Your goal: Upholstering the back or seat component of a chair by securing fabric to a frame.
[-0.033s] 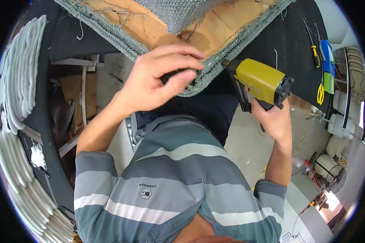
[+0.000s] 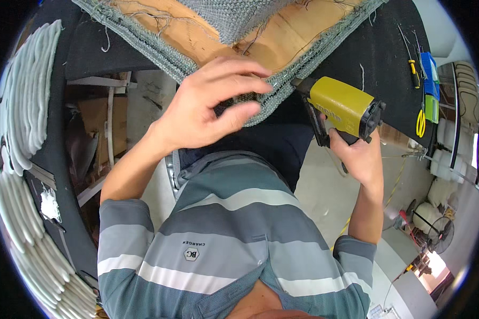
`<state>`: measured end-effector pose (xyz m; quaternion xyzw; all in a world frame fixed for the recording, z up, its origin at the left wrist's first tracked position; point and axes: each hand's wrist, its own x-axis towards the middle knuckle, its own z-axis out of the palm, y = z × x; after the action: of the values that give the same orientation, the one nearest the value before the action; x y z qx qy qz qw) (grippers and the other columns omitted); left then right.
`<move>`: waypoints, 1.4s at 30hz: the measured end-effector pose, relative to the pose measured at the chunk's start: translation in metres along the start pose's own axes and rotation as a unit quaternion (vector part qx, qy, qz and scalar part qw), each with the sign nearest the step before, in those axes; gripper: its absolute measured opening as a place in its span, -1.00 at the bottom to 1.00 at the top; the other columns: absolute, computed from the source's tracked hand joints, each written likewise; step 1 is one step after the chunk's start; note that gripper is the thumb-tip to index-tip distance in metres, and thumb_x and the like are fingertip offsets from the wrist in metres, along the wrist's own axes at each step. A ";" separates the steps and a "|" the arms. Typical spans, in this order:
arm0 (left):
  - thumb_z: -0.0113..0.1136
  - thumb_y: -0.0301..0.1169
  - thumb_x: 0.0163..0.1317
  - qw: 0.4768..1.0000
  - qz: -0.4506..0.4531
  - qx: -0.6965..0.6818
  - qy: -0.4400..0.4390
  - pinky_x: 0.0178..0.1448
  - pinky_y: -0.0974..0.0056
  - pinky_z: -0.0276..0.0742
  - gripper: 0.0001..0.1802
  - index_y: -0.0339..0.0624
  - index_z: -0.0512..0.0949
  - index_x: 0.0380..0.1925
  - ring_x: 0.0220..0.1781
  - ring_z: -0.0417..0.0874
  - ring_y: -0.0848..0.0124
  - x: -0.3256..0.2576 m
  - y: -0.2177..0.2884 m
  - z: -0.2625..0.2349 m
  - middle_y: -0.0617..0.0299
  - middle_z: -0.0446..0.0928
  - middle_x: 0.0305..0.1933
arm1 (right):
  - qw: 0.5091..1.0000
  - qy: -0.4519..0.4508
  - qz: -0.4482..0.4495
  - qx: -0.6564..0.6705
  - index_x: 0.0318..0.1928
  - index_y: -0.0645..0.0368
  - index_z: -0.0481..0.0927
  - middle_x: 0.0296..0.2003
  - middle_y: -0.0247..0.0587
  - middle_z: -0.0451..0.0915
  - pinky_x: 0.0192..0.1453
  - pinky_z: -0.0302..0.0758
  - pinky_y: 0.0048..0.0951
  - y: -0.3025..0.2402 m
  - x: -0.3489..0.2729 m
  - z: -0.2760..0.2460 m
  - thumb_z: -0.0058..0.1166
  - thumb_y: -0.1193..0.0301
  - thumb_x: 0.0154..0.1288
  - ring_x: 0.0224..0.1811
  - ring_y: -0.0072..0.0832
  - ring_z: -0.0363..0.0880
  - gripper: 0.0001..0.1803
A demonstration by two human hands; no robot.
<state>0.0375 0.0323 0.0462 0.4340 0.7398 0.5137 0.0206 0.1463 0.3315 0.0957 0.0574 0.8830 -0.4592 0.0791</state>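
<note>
A wooden panel (image 2: 292,37) with grey-green woven fabric (image 2: 319,59) wrapped round its edges lies at the top, one corner pointing toward me. Loose threads show along the wood. Over that corner rests my left hand (image 2: 199,109), fingers curved and thumb apart, with darker fabric visible in the gap. Its fingertips are at the fabric edge. My right hand (image 2: 361,154) is wrapped round the grip of a yellow and black staple gun (image 2: 340,103). The gun's nose points left, close beside the panel's right edge. Part of its handle is hidden by my fingers.
A black table (image 2: 388,69) supports the panel. Yellow-handled scissors (image 2: 421,123) and a yellow screwdriver (image 2: 414,74) lie at its right, near blue and green boxes (image 2: 431,80). Stacked pale padded strips (image 2: 29,95) fill the left side. A fan (image 2: 440,236) stands at lower right.
My left hand has shifted very slightly to the right over the corner. The right hand and staple gun stay in place.
</note>
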 end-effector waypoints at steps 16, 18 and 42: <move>0.55 -0.28 -0.04 0.962 0.064 0.262 -0.027 0.26 0.01 0.51 -0.54 0.11 0.73 -0.04 0.33 0.58 0.08 -0.017 0.008 0.018 0.18 0.57 0.32 | 0.972 0.150 -0.055 -0.173 0.22 0.35 0.59 0.12 -0.07 0.70 0.31 0.48 -0.36 0.030 0.021 -0.088 0.28 0.59 0.18 0.17 -0.33 0.66 -0.46; 0.58 -0.27 -0.07 0.959 0.062 0.278 0.000 0.28 -0.05 0.48 -0.55 0.07 0.73 -0.09 0.36 0.56 0.00 -0.020 0.008 0.021 0.10 0.56 0.34 | 0.949 0.173 -0.134 -0.228 0.25 0.34 0.55 0.27 0.01 0.59 0.40 0.43 -0.34 0.059 0.047 -0.106 0.30 0.55 0.15 0.29 -0.17 0.61 -0.41; 0.39 -0.30 0.35 0.928 -0.108 -0.198 0.298 -0.42 0.20 0.70 -0.53 -0.57 0.56 0.00 -0.49 0.76 0.13 0.011 0.018 0.049 -0.24 0.74 -0.26 | 0.814 0.443 -0.192 -0.322 0.11 0.02 0.67 0.10 -0.34 0.63 0.28 0.48 -0.16 0.180 0.110 -0.093 0.39 0.38 0.17 0.18 -0.27 0.59 -0.54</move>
<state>0.0654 0.0778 0.0411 0.1652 0.6378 0.7499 -0.0598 0.0617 0.5134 -0.0175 0.0551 0.9129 -0.0792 -0.3966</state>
